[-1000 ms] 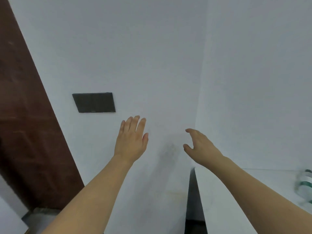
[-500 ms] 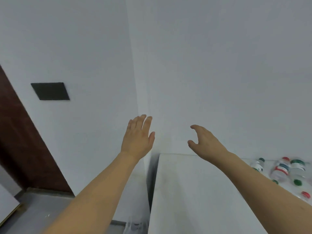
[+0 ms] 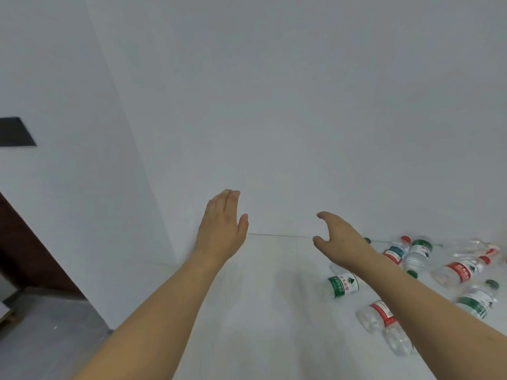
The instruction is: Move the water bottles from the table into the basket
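Several clear plastic water bottles lie scattered on the white table (image 3: 269,311) at the right. One with a green label (image 3: 343,285) lies just under my right forearm, and one with a red label (image 3: 384,325) lies nearer to me. More bottles (image 3: 417,253) are heaped further right by the wall. My left hand (image 3: 222,226) hovers above the table's far left part with straight fingers, holding nothing. My right hand (image 3: 340,239) hangs in the air left of the bottles, fingers loosely curved, holding nothing. No basket is in view.
White walls close the table at the back and left. A dark plate (image 3: 15,131) sits on the left wall. A brown door (image 3: 30,256) and grey floor (image 3: 46,338) show at the lower left, beyond the table's left edge.
The view has swung to the right: the door and the wall plate slid left, and the table with its bottles came into view. Both hands stay raised and hold nothing.
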### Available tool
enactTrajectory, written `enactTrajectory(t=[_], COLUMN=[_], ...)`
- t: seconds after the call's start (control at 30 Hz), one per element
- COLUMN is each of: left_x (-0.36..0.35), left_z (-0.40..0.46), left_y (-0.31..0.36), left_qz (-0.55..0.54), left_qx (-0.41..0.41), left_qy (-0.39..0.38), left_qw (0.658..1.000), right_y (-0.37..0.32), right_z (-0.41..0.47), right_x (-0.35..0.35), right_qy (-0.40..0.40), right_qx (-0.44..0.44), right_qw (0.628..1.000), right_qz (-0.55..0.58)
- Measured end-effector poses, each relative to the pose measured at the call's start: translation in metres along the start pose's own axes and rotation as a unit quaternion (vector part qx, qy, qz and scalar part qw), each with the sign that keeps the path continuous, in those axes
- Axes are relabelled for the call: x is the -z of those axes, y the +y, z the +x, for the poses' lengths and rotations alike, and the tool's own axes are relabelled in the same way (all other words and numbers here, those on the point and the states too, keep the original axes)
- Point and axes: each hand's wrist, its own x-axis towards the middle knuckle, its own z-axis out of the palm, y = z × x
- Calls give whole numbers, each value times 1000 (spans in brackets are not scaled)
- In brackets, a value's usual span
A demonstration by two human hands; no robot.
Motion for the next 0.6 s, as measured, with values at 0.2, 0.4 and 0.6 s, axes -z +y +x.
enactTrajectory(t=[0.2,0.4,0.6], left_x=[-48,-89,-150], left_z=[-28,-14,-16], left_y=[72,101,158], left_qz=[2,-43,-39], left_qx=[9,91,117], left_qy=[-64,-36,-92], left_qw=[998,994,988], right_y=[86,162,247], right_z=[-19,-18,-8], right_x=[35,54,46], right_qy=[-43,-41,-65], right_qx=[-39,-109,-327], right_qw=[998,991,897], right_qz=[27,63,290])
